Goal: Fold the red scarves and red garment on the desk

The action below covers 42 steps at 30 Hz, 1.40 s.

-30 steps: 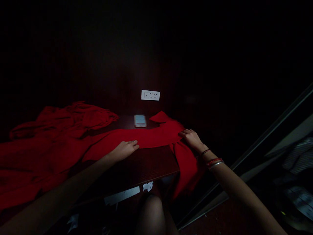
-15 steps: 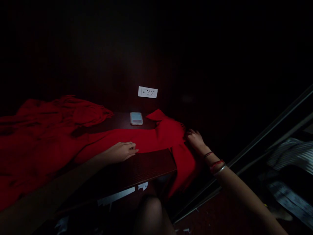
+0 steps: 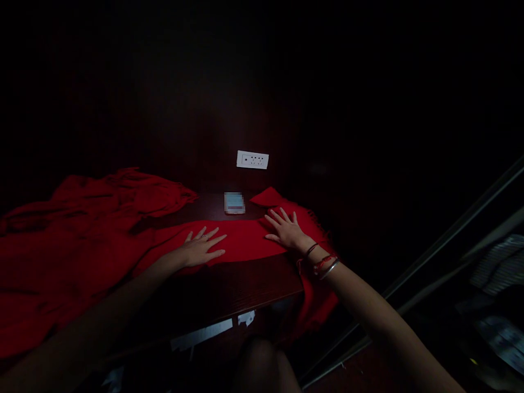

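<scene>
A long red fringed cloth, like a scarf or shawl [image 3: 245, 240], lies in a band along a dark wooden desk [image 3: 254, 278]. Its left part spreads in a rumpled heap, and its right end hangs over the desk's edge. My left hand [image 3: 200, 251] rests palm down on the band with fingers spread. On the cloth's right part lies my right hand [image 3: 285, 229], also flat and spread, with bracelets at the wrist. Neither hand grips anything.
Behind the cloth a small flat object [image 3: 234, 203] with a blurred face lies on the desk. A white socket plate [image 3: 252, 160] is on the dark wall. Papers [image 3: 204, 333] show under the desktop. At far right, striped fabric [image 3: 499, 267] sits beyond a slanting rail.
My right hand has come left from the cloth's right edge and now lies flat on it. The fingers of my left hand have opened out from a loose curl.
</scene>
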Motion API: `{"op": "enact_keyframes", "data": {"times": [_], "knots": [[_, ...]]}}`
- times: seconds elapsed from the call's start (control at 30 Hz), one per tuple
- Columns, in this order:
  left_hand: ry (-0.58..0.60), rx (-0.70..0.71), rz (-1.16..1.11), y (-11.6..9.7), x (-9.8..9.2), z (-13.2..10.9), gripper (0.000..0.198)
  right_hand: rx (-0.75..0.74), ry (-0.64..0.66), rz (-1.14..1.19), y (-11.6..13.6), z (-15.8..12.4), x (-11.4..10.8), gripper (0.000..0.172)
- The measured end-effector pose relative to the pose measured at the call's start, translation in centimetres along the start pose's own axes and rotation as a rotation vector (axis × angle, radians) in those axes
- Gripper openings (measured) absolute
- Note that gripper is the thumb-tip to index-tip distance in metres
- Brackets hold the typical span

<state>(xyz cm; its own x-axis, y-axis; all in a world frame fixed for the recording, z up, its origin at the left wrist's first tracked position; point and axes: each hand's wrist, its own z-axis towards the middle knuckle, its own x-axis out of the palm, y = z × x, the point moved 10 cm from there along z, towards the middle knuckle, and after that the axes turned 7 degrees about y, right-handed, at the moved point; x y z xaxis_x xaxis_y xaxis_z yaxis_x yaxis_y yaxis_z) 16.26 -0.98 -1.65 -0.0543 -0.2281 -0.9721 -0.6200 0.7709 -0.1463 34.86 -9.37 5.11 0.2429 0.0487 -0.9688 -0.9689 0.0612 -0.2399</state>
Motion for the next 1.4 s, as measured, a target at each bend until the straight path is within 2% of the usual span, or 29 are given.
{"op": "enact_keyframes", "data": {"times": [0.07, 0.13, 0.27, 0.37, 0.43, 0.5, 0.53, 0.63, 0.7, 0.73, 0.8, 0.9, 1.03, 1.2, 1.27, 1.3, 1.33, 1.4], "knots": [[0.038, -0.024, 0.006, 0.6, 0.2, -0.2, 0.066, 0.115, 0.078, 0.028, -2.6, 0.0, 2.6, 0.065], [0.066, -0.030, 0.009, 0.9, 0.3, -0.5, 0.071, 0.189, 0.090, 0.053, -5.1, -0.4, 4.0, 0.065], [0.098, -0.018, -0.006, 1.1, 0.3, -0.7, 0.079, 0.269, 0.066, 0.073, -8.2, -1.1, 4.5, 0.064], [0.019, 0.033, -0.055, 0.6, -1.0, -0.6, 0.064, 0.309, 0.060, 0.082, -8.3, -1.2, 3.6, 0.064], [-0.153, 0.037, -0.076, 0.6, -3.0, -0.6, 0.052, 0.289, 0.008, 0.087, -6.6, -0.9, 2.1, 0.067], [-0.311, 0.009, -0.047, 0.7, -4.5, -0.7, 0.050, 0.196, -0.059, 0.103, -3.1, -0.5, 0.6, 0.069], [-0.329, -0.002, -0.022, 0.7, -4.4, -0.6, 0.050, 0.115, -0.074, 0.118, -0.7, -0.2, 0.1, 0.068], [-0.181, 0.009, 0.011, 0.4, -1.9, 0.2, 0.057, -0.114, -0.031, 0.178, 5.9, 0.6, 0.1, 0.067], [-0.090, 0.003, 0.005, 0.6, -0.5, 0.5, 0.065, -0.201, 0.021, 0.208, 8.3, 1.1, 0.9, 0.066], [-0.070, -0.008, 0.007, 0.8, -0.1, 0.5, 0.068, -0.211, 0.053, 0.218, 8.6, 1.3, 1.5, 0.066], [-0.042, -0.023, 0.022, 1.0, 0.1, 0.5, 0.072, -0.169, 0.117, 0.219, 7.4, 1.5, 2.9, 0.065], [-0.013, -0.025, 0.036, 1.2, -0.1, 0.5, 0.072, -0.051, 0.127, 0.143, 3.0, 1.1, 4.1, 0.063], [0.012, -0.014, 0.032, 1.1, -0.1, 0.5, 0.071, 0.040, 0.042, -0.019, -2.4, -0.6, 3.8, 0.053], [-0.009, 0.008, 0.033, 1.1, -0.2, 0.5, 0.068, 0.233, 0.046, -0.067, -7.3, -2.2, 2.9, 0.049], [-0.018, 0.017, 0.034, 1.1, -0.3, 0.4, 0.067, 0.307, 0.010, -0.046, -7.7, -2.2, 1.8, 0.049], [-0.015, 0.019, 0.031, 1.1, -0.3, 0.2, 0.066, 0.314, -0.013, -0.017, -7.1, -2.0, 1.1, 0.050], [-0.012, 0.019, 0.029, 1.1, -0.4, 0.1, 0.066, 0.295, -0.038, 0.024, -5.9, -1.6, 0.5, 0.050], [-0.010, 0.024, 0.024, 0.9, -0.5, -0.1, 0.065, 0.178, -0.064, 0.126, -1.9, -0.4, -0.5, 0.051]]}}
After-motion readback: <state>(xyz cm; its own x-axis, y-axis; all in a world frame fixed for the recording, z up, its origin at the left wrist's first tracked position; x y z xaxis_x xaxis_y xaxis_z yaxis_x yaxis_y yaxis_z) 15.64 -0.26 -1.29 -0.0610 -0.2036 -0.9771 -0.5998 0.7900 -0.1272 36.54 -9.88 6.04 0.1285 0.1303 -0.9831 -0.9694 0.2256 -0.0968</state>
